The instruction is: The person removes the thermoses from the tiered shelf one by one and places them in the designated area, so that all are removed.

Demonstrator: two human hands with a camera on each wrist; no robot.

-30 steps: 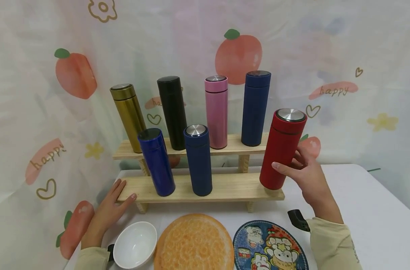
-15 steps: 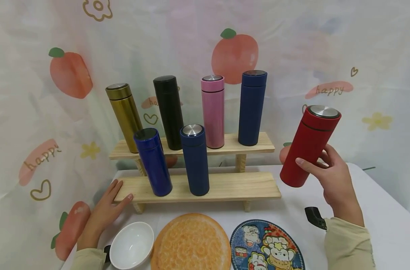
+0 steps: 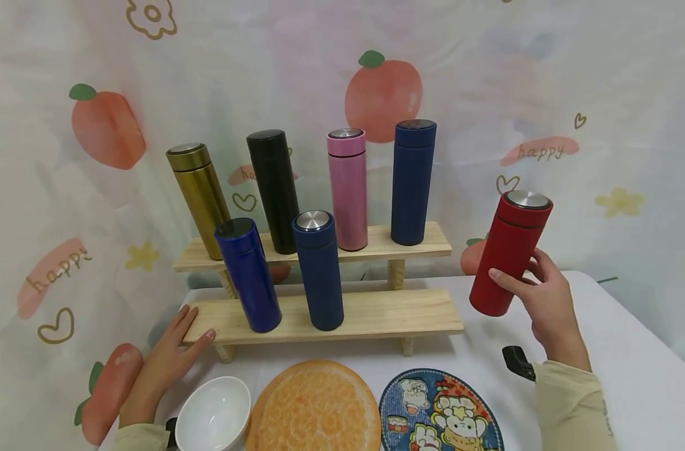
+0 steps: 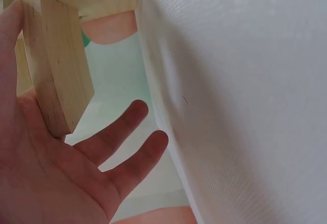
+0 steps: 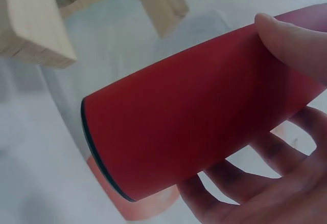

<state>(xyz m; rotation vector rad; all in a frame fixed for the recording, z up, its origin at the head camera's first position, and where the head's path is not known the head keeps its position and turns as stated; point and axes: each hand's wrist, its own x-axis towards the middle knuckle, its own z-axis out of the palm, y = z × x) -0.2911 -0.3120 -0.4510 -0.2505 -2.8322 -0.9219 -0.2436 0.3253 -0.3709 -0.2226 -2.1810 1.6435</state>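
My right hand (image 3: 551, 307) grips a red thermos flask (image 3: 511, 254) with a silver lid top, off the right end of the lower shelf. The flask leans, its top to the right. In the right wrist view the thumb lies on one side of the red body (image 5: 204, 106) and the fingers on the other. My left hand (image 3: 164, 357) rests on the left end of the lower wooden shelf (image 3: 399, 310). The left wrist view shows two fingers (image 4: 135, 165) extended past the plank end (image 4: 64, 81), the others partly hidden behind it.
Two blue flasks (image 3: 320, 275) stand on the lower shelf. The upper shelf (image 3: 379, 241) holds gold (image 3: 198, 200), black (image 3: 275, 194), pink (image 3: 348, 194) and navy (image 3: 412, 188) ones. In front lie a white bowl (image 3: 215, 413), a tan round mat (image 3: 314, 407) and a cartoon mat (image 3: 399, 388).
The red flask has left the lower shelf and moved right in my right hand, then sunk slightly and become a little more upright. My left hand stays at the shelf end.
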